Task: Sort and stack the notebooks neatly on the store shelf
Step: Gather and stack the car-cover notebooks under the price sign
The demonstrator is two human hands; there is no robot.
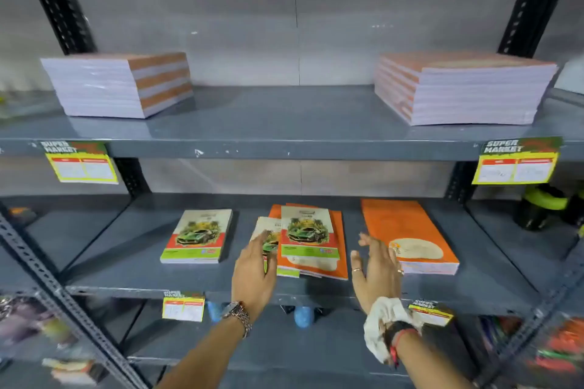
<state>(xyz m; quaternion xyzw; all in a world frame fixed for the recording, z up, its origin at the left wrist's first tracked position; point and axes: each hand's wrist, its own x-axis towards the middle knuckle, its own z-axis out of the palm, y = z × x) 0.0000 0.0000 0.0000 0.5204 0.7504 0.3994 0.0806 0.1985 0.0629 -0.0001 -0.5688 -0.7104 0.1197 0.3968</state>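
On the upper shelf [284, 123]: two squared stacks [118, 85], which we judge finished.
Lower shelf: mixed pile [308, 241] unsorted.
Hands: left hand [254, 268] and right hand [377, 268], released, flanking it.

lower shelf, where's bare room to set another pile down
Free: the left part of the lower shelf, left of the green car notebook stack. Crowded: the middle, where the left hand and right hand flank the mixed pile, with the orange stack beside it.
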